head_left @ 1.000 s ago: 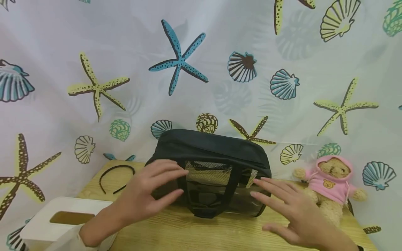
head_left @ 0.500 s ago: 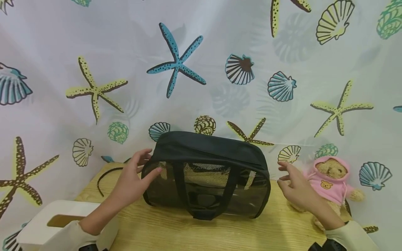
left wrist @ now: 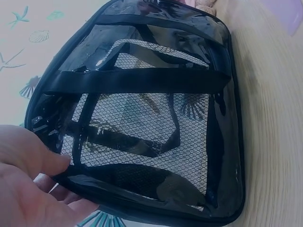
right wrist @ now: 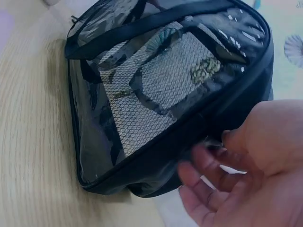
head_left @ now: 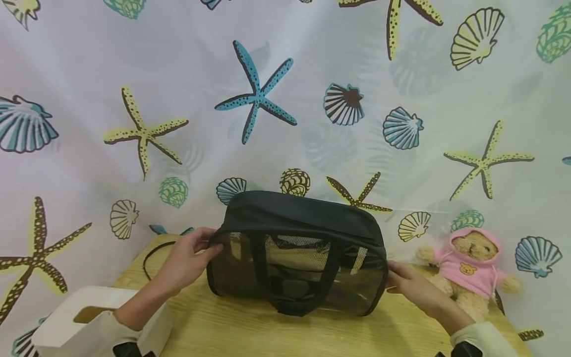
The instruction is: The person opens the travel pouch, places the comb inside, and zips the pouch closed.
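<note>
A black bag (head_left: 308, 213) with see-through front and mesh panel stands upright on the wooden table, its handle hanging down in front. My left hand (head_left: 185, 263) grips its left end, the thumb on the clear front and the fingers behind the edge, as the left wrist view shows on the bag (left wrist: 142, 118). At the right end is my right hand (head_left: 417, 290), fingers loosely bent against the side, some tips hidden. In the right wrist view that hand (right wrist: 251, 165) has thumb and fingertips close together beside the bag (right wrist: 151, 90), with a small shiny bit between them.
A white box (head_left: 58, 317) with an oval opening stands at the front left, partly behind the left forearm. A dark headband (head_left: 147, 258) lies behind the left hand. The teddy bear (head_left: 475, 267) in a pink hoodie sits at the right, against the patterned curtain (head_left: 312, 44).
Both hands moved from in front of the bag out to its two ends. Since half a second ago the left has taken hold and the right has come in to touch the side.
</note>
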`<state>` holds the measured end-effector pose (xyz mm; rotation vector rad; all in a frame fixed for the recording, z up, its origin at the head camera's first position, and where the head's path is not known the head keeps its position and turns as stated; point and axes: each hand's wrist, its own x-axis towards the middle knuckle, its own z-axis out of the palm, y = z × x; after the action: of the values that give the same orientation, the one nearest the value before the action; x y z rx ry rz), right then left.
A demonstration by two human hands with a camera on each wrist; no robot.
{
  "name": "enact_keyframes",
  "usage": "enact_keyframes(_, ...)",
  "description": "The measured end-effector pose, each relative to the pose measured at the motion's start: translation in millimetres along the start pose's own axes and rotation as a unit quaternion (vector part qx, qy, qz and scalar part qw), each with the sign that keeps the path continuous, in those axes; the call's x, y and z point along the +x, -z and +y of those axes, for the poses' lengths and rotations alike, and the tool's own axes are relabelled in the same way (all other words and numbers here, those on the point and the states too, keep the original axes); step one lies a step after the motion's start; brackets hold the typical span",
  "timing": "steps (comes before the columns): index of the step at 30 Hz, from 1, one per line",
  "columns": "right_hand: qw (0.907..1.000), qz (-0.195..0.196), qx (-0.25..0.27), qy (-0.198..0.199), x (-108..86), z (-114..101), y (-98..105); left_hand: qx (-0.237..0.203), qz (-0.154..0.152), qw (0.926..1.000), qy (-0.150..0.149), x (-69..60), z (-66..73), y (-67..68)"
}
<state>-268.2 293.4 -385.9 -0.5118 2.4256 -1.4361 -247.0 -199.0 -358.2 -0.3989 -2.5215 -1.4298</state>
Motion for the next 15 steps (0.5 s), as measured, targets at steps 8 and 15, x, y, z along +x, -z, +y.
enact_keyframes(8,0.992,-0.025,0.123,-0.014,0.6,23,10,0.008,0.01,0.9996,-0.026,0.2,-5.0,-8.3)
enact_keyframes(15,0.9903,-0.031,0.133,-0.026,-5.1,17,17,0.017,0.017,0.9997,-0.008,-4.3,-4.2,-10.7)
